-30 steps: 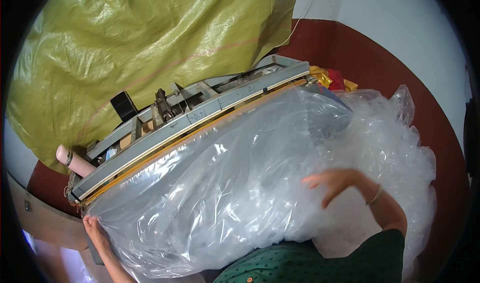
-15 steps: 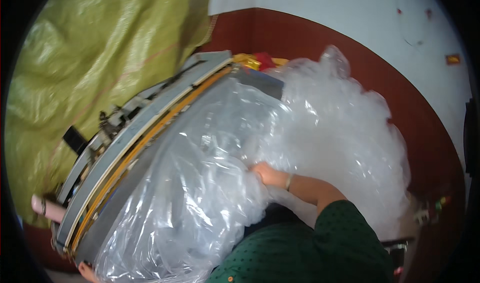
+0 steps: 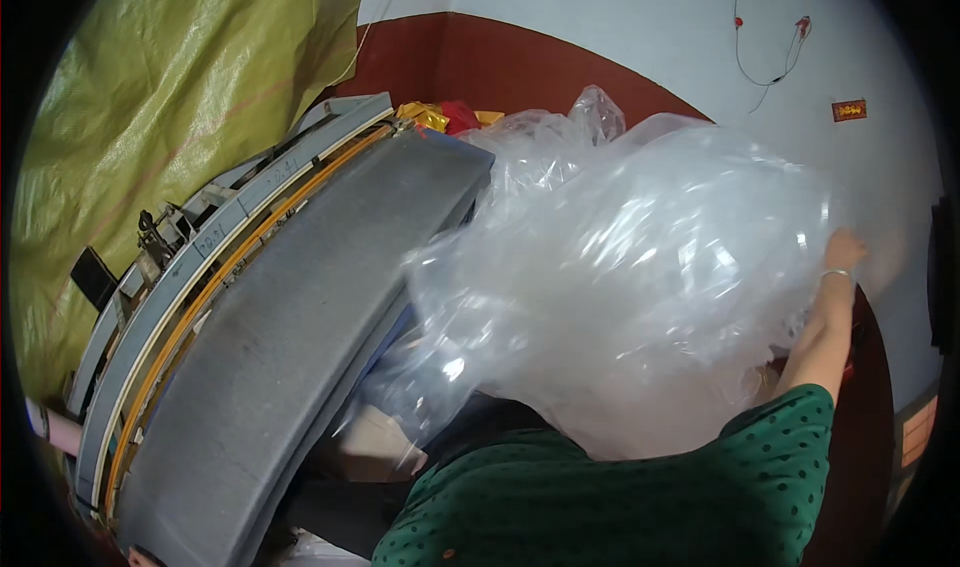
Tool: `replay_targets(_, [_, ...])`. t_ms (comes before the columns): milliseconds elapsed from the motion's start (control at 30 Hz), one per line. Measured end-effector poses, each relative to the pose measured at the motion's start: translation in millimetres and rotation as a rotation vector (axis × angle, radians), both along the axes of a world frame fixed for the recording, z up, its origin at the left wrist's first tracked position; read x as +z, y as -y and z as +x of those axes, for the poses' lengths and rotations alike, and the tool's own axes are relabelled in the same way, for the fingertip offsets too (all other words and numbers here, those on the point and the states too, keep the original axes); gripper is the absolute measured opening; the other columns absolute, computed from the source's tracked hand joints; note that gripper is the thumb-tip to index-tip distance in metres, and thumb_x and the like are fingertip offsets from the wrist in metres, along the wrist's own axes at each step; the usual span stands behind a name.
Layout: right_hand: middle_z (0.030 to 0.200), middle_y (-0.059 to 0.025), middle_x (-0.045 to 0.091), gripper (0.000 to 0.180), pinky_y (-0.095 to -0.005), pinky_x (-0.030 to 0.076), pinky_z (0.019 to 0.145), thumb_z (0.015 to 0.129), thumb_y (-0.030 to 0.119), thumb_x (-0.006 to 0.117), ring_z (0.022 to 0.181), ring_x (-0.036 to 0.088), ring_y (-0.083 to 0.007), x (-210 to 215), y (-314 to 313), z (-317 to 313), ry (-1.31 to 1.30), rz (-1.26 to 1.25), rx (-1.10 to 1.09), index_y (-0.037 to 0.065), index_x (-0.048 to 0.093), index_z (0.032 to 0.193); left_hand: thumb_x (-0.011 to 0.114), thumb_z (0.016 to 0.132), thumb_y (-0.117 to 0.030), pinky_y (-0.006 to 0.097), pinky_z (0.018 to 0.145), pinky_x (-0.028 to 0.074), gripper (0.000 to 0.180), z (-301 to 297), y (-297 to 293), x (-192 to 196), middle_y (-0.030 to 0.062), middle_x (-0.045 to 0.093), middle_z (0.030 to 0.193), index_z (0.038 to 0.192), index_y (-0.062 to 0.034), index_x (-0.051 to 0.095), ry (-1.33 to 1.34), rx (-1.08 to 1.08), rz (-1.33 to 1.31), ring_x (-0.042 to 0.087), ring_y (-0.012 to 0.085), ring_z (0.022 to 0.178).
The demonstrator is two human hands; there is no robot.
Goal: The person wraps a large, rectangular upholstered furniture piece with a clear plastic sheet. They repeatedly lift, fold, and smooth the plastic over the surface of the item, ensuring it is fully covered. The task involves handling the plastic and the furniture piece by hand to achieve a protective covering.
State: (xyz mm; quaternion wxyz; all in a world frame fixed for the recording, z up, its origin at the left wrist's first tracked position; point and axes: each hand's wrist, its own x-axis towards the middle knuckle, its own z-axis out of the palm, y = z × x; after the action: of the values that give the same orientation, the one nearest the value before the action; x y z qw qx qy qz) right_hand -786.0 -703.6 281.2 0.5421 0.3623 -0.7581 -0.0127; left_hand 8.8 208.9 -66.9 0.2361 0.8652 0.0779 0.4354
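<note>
Far out to the right, my right hand (image 3: 845,250) is closed on the edge of a large clear plastic sheet (image 3: 640,257). The sheet billows in the air in front of my body, blurred in places by motion. Its loose left end trails down beside a long grey padded board (image 3: 300,307). At the lower left rim only a bit of my left hand (image 3: 142,558) shows, by the near end of that board; its fingers are mostly hidden.
Along the board's left side runs a machine frame with orange and grey rails (image 3: 205,267). A yellow-green tarp (image 3: 190,97) hangs behind it. A pink cylinder (image 3: 60,432) sticks out at the left. Red and gold wrappings (image 3: 440,117) lie near the red-and-white wall (image 3: 560,7).
My right hand has swung outward to the right, pulling the plastic sheet off the grey board. The board's top is now uncovered. My left hand stays near the lower left.
</note>
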Motion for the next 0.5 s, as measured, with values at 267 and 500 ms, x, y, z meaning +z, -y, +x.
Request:
replay_targets(267, [0.121, -0.0141, 0.054, 0.051, -0.0389, 0.036, 0.096, 0.077, 0.035, 0.065, 0.113, 0.049, -0.0309, -94, 90, 192, 0.505, 0.123, 1.624, 0.010, 0.054, 0.120, 0.054, 0.089, -0.022, 0.024, 0.063, 0.043, 0.017, 40, -56, -48, 0.0030, 0.054, 0.076, 0.098, -0.0071, 0.055, -0.121, -0.032, -0.139, 0.051, 0.0097, 0.071])
replay_targets(500, [0.131, -0.0106, 0.045, 0.054, -0.0587, 0.036, 0.090, 0.079, 0.041, 0.060, 0.122, 0.040, -0.0320, -435, 92, 131, 0.581, 1.074, 0.706, 0.021, 0.046, 0.128, 0.054, 0.089, -0.017, 0.021, 0.066, 0.045, 0.020, -43, -3, -41, 0.0045, 0.057, 0.089, 0.104, -0.0037, 0.053, -0.138, -0.467, -0.924, 0.054, 0.0098, 0.079])
